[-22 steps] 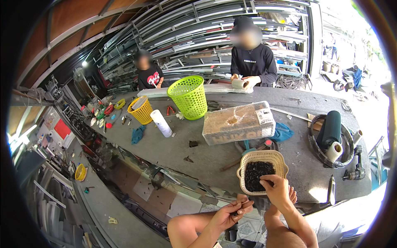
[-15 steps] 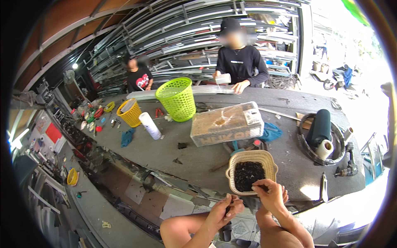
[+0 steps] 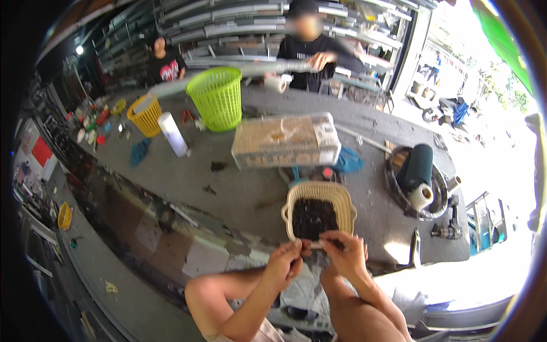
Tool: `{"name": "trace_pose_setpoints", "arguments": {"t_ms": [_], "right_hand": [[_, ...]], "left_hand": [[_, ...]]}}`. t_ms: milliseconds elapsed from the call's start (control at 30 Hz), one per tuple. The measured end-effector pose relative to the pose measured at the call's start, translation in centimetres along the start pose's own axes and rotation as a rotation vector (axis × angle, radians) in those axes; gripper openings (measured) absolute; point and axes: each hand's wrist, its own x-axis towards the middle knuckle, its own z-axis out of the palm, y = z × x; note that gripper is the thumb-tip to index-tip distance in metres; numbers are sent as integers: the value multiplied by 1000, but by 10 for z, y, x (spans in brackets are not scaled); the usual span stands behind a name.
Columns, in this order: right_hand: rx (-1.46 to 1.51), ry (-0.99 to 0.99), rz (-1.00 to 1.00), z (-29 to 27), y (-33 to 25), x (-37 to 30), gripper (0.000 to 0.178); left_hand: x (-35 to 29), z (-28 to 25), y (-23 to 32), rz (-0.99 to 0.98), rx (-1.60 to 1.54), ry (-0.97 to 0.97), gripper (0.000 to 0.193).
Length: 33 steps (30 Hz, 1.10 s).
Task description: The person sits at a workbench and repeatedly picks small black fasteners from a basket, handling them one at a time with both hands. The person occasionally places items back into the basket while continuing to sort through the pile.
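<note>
A seated worker brings both hands together at the near edge of a long grey bench [image 3: 188,176], just in front of a cream woven basket [image 3: 296,196] that holds a dark heap of small parts [image 3: 312,218]. The left hand [image 3: 285,263] is pinched narrow, thumb against fingertips, on something too small to make out; the right hand [image 3: 343,255] is likewise closed on a short pale piece [image 3: 319,244] held across to meet the left. The two hands touch or nearly touch over the basket's near rim.

The basket looks well filled, so by this view much of the dark stock remains to be handled; no separate pile of finished pieces can be seen near the hands, and how many are done cannot be told.

Farther along the bench stand a clear plastic-wrapped box [image 3: 285,139], a lime-green mesh bin [image 3: 218,97], a smaller yellow basket [image 3: 146,115] and a white roll [image 3: 172,134] standing upright. Toward the right end sits a round metal basin [image 3: 399,191] with a dark green roll [image 3: 416,166] and a roll of tape [image 3: 421,197] in it. Two other people work at the far edge, one of them handling a long pale tube [image 3: 228,74].
</note>
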Motion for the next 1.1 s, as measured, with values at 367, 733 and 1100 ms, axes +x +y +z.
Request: {"name": "trace_pose_setpoints", "arguments": {"t_ms": [367,733,1100], "right_hand": [[94,-84,-34,10,-6,0,11],[175,-256,105,15,-7,-2,17],[154,-309,-7,17,-7,-2,17]], "left_hand": [[-16,0,-12,57,-182,-13,24],[-18,0,-9,117,-73,134,13],[-19,-6,-13,215,102,217,13]]}}
